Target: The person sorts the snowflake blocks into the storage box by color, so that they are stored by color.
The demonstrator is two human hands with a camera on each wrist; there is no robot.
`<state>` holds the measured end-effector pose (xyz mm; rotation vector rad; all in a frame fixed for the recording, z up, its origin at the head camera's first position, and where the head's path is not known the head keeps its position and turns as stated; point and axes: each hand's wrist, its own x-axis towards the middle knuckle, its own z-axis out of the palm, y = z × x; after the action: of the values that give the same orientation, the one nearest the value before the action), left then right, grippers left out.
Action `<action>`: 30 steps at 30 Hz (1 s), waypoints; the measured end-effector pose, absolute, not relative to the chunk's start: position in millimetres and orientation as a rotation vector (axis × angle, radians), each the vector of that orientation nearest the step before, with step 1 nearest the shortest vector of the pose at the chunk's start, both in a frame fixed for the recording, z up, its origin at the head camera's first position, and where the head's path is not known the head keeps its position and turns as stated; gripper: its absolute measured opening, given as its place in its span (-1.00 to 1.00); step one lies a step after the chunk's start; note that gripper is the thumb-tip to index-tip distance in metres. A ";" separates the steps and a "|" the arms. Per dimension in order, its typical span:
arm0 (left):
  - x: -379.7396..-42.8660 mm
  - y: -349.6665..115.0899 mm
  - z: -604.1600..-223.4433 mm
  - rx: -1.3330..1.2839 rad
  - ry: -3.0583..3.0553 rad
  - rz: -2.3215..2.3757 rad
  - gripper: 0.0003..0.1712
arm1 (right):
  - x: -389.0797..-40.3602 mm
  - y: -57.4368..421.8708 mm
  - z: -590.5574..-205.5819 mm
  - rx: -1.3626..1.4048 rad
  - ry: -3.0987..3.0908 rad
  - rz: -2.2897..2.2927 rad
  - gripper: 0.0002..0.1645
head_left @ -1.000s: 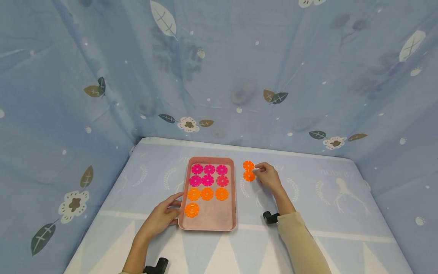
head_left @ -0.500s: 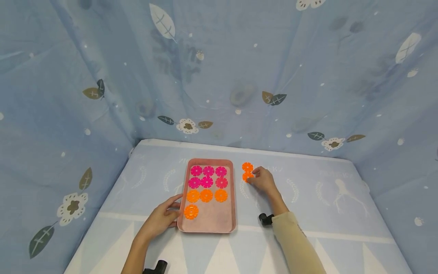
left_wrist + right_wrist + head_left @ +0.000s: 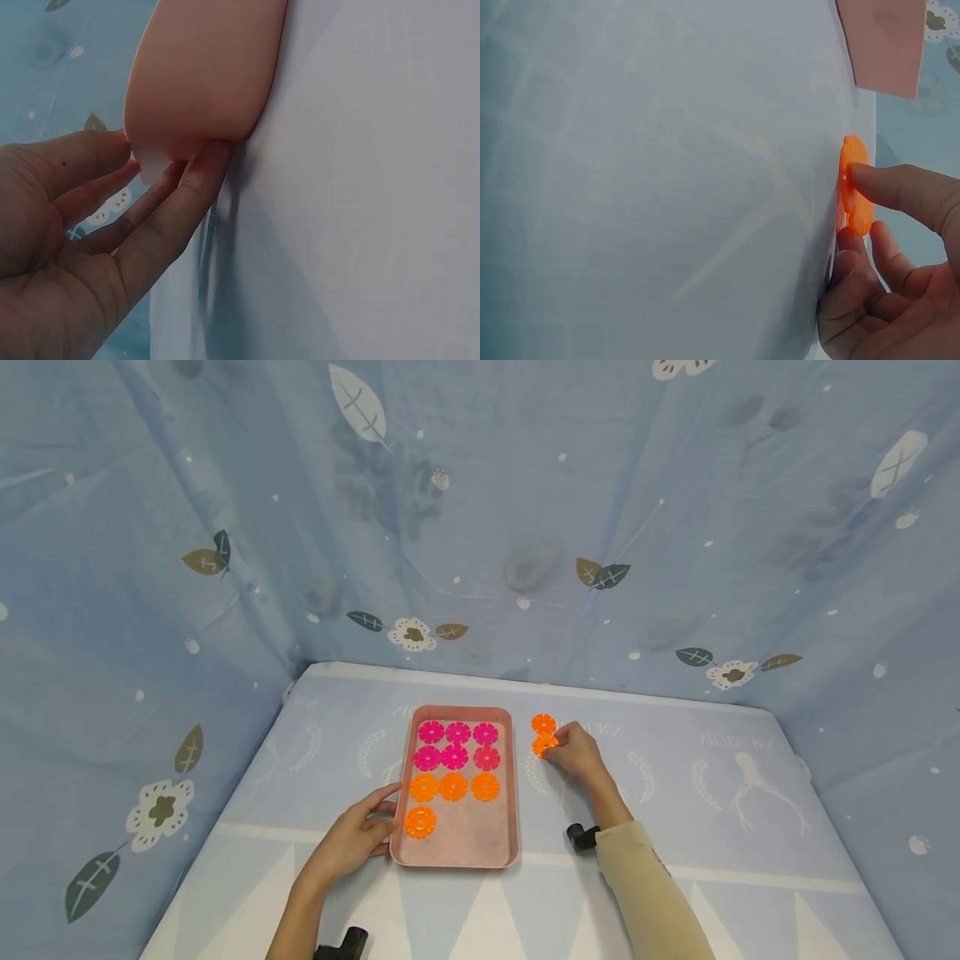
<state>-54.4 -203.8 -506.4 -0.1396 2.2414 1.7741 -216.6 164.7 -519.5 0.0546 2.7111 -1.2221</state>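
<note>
At its left side my left hand [image 3: 351, 843] touches the pink tray [image 3: 491, 852], fingers fairly straight against the wall; the left wrist view shows fingertips on the tray [image 3: 202, 75] at rim and lower side. My right hand [image 3: 580, 752], right of the tray, pinches the nearer of two orange notched interlocking discs [image 3: 542, 745], thumb on top. The farther orange disc [image 3: 543, 723] lies just beyond it. In the right wrist view the orange discs [image 3: 860, 215] appear edge-on, partly behind the thumb [image 3: 900, 187]. Pink discs [image 3: 454, 757] and orange discs [image 3: 453, 787] lie in rows inside the tray.
The table [image 3: 675, 793] has a pale blue and white patterned cover. A blue leaf-print curtain [image 3: 480, 527] hangs behind and at both sides. Black wrist-worn devices show near the left [image 3: 345, 943] and right wrist [image 3: 582, 837].
My right hand has come slightly nearer and to the left, from beside the two orange discs onto the nearer one. My left hand and the tray have stayed in place.
</note>
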 end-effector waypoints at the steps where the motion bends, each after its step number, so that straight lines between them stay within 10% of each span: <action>1: -54.6 -204.0 -506.8 -0.138 2.239 1.778 -0.37 | -216.6 165.1 -519.0 0.056 2.703 -1.233 -0.52; 30: -54.6 -204.9 -506.5 -0.138 2.248 1.765 -0.36 | -206.9 172.2 -501.1 0.167 2.348 -1.676 -0.66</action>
<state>-54.6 -204.9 -506.5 -0.1384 2.2477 1.7646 -206.9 172.2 -501.1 0.1667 2.3482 -1.6760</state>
